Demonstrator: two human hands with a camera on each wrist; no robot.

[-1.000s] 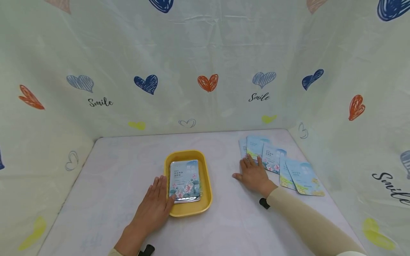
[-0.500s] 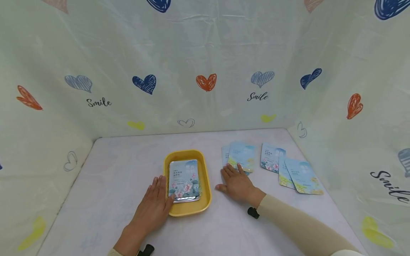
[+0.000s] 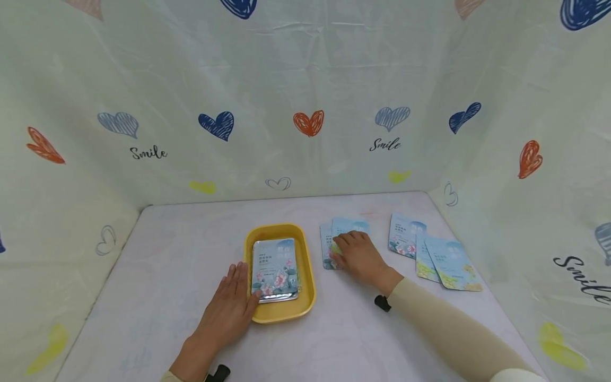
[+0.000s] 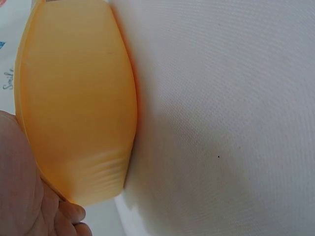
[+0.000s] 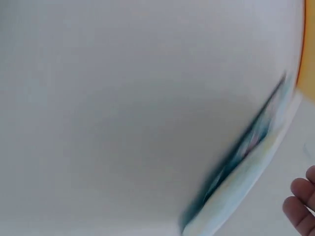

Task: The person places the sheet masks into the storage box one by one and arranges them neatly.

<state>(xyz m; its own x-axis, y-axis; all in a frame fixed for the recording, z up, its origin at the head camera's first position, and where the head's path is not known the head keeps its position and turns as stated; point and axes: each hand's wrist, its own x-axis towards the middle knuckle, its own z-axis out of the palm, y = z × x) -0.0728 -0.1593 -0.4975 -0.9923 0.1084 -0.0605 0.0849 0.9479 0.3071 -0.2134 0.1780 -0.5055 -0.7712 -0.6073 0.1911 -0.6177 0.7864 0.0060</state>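
My left hand lies with straight fingers along the left rim of a yellow tray. Inside the tray rests a flat pale-blue sachet with a pink flower print and a silvery lower edge. To the tray's right, my right hand is over two overlapping sachets, a blue one and a lighter one, partly covering the lighter one. In the right wrist view, its fingertips appear apart from the blurred light sachet. The left wrist view shows the tray's outer wall.
Further right on the white tabletop lie a flower-print sachet and two overlapping light-blue ones, the front one nearest the right edge. A patterned curtain encloses the table at the back and sides.
My right hand has slid two sachets leftward, away from the others and towards the tray, then shifted up over them. My left hand and the tray have stayed put.
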